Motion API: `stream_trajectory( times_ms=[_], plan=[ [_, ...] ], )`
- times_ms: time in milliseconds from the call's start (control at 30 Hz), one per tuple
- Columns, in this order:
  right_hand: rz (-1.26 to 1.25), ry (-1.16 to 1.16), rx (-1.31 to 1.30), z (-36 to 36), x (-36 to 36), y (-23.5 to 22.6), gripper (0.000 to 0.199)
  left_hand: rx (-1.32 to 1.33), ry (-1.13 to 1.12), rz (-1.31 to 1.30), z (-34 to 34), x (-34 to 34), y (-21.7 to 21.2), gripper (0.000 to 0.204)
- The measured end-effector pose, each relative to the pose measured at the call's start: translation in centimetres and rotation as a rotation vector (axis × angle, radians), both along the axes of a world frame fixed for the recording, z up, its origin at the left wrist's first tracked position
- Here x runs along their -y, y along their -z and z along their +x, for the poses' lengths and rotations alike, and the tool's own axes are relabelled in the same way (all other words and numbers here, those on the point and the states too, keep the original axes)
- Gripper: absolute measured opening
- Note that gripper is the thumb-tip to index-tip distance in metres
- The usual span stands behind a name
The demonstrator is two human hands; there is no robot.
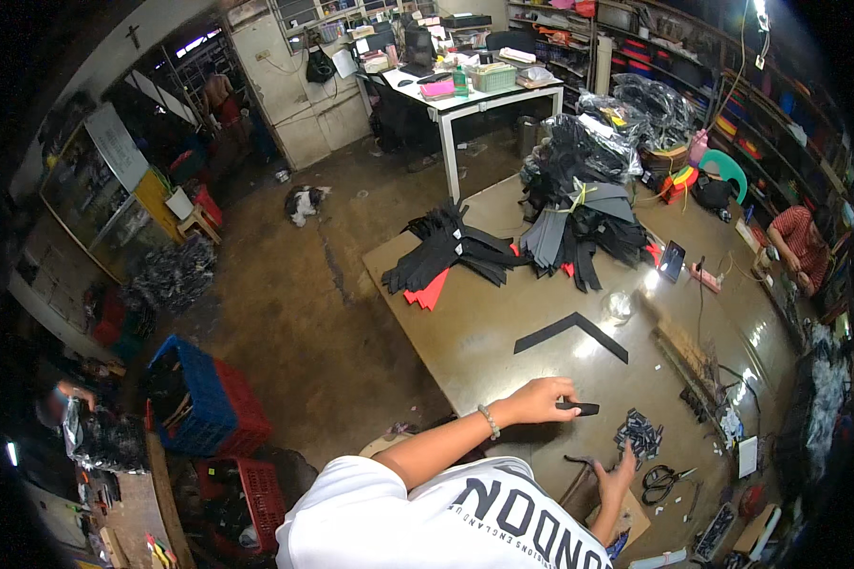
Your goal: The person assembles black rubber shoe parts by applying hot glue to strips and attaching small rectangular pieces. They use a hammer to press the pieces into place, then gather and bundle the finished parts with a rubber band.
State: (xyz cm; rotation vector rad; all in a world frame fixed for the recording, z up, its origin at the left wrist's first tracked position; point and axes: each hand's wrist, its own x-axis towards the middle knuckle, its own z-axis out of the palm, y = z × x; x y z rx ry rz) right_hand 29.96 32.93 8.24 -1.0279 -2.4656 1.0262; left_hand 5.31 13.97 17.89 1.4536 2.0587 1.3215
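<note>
My left hand [544, 399], with a beaded bracelet at the wrist, is closed on a short black strip [579, 409] that sticks out to the right past the fingers. To its right and nearer to me, my right hand [617, 472] has its thumb and fingers apart, beside a heap of small dark pieces [640, 434]. A dark curved tool head [579, 460] lies by the right thumb. Black-handled scissors [666, 484] rest right of that hand. Beyond both hands, a bent black strip [574, 332] forms an angle on the table [484, 379].
Black strips in a fanned bundle [455, 248] and a grey-and-black bundle [579, 223] lie at the far side. A phone [672, 262] stands beyond the bent strip. Blue crates [185, 398] stand on the floor at left, and a person in red [800, 242] sits at far right.
</note>
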Motion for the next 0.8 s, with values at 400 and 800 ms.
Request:
stream_trajectory(
  times_ms=[400,800],
  plan=[
    [-0.808,-0.203,-0.390,-13.8,1.0,1.9,0.023,0.229,-0.175,0.034,-4.4,0.7,1.9,0.027],
    [-0.556,-0.010,-0.298,-15.3,1.5,3.0,0.046,0.323,-0.483,0.107,-6.9,-4.9,5.5,0.024]
  ],
)
